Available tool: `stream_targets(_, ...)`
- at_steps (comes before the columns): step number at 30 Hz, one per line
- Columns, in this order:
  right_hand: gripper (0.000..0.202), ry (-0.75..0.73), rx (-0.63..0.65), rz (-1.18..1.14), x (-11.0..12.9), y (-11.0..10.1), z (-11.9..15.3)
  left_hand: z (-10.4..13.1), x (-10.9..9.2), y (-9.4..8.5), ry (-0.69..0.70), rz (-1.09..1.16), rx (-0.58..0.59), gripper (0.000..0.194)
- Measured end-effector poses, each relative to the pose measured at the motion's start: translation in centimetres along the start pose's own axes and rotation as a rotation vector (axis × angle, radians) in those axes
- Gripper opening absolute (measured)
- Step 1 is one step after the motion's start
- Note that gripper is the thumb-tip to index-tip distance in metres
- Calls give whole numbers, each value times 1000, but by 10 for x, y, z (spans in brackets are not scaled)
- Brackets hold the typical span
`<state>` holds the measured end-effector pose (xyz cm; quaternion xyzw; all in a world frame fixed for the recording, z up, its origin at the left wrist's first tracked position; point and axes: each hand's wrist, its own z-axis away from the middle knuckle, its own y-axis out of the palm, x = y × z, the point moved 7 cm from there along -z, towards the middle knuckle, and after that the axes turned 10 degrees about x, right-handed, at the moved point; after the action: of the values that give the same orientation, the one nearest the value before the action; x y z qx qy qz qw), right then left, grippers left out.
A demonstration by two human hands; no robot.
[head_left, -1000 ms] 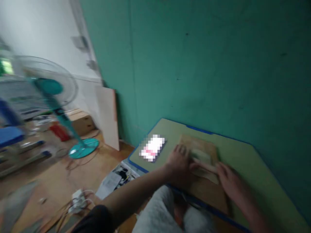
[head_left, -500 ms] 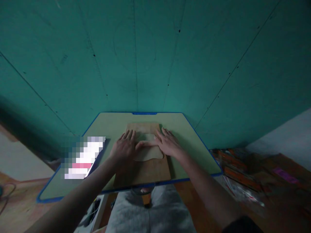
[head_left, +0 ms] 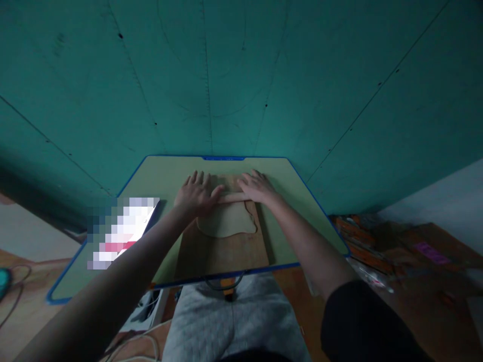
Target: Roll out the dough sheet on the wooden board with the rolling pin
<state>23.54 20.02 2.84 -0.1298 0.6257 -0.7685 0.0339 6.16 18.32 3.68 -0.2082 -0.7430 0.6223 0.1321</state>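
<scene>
Resting palms-down on a pale rolling pin [head_left: 232,198], the left hand [head_left: 198,193] and right hand [head_left: 257,187] cover its two ends, fingers extended and spread rather than curled round it. The pin lies crosswise at the far part of a flat, wavy-edged dough sheet [head_left: 226,222], which sits on a wooden board [head_left: 222,256]. The board lies on a blue-edged table [head_left: 169,171] near a green wall [head_left: 241,90].

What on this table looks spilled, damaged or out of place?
Nothing looks spilled. Only the dough-like sheet on the wooden board looks slightly odd: its edge is wavy, uneven. The pixelated patch at left cannot be judged.
</scene>
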Motion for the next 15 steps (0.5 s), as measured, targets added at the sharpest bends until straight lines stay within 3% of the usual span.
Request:
stream_targets(4,62,-35,-54,-4,2,20,47,47,-27,-3,48,-81,88,81)
stream_targets(6,62,-39,-77,6,3,21,53,52,-32,-5,60,-102,94,82)
stream_targets(12,54,145,-87,-36,-8,-4,-9,-8,-1,5,-132,-74,147,72)
stream_targets(15,50,153,-78,-20,-8,-13,-32,-26,11,6,-167,-78,150,66)
